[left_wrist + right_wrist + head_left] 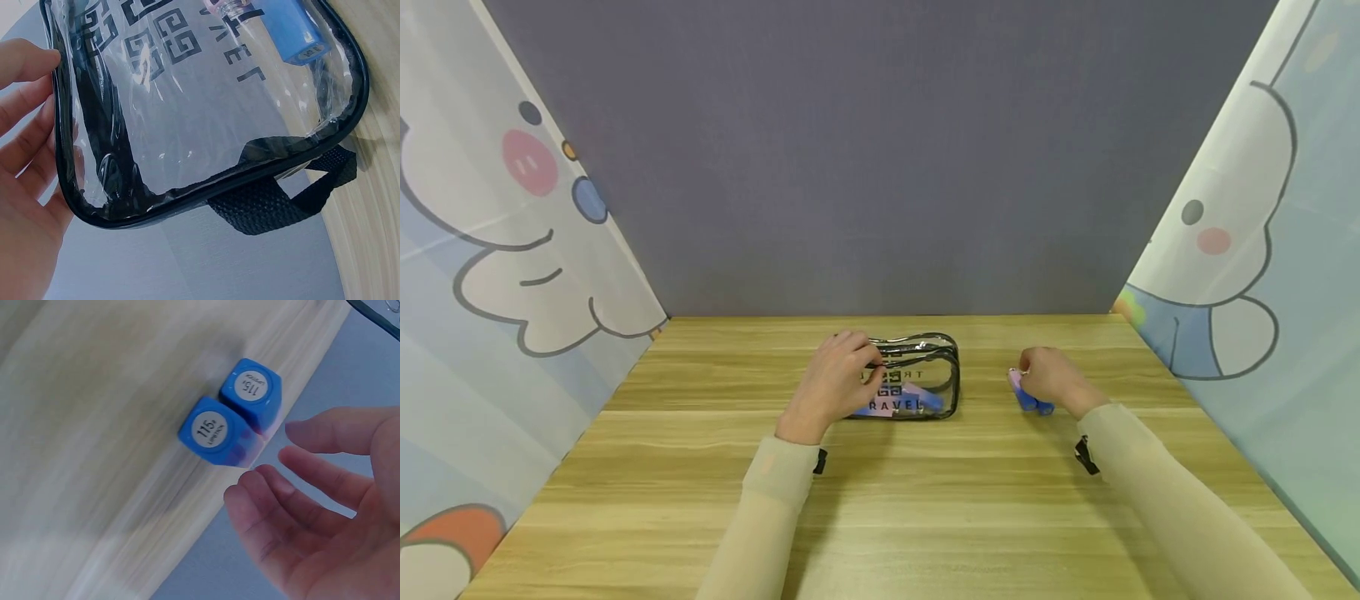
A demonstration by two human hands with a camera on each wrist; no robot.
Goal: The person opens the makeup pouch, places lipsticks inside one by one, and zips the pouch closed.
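My left hand pinches the black-trimmed edge of a clear travel bag that stands on the table. Dark square lettering and the word TRAVEL mark its side, and a black strap shows at its end. Inside lie blue and pink tubes, one with a blue end seen through the plastic. To the right, my right hand hovers at two lipsticks with blue ends labelled 115, a nearer lipstick and a second lipstick side by side. Its fingers are loosely bent, with a gap between thumb and index finger.
The wooden table runs back to a grey panel. Curtains printed with cartoon figures, a left curtain and a right curtain, flank the table.
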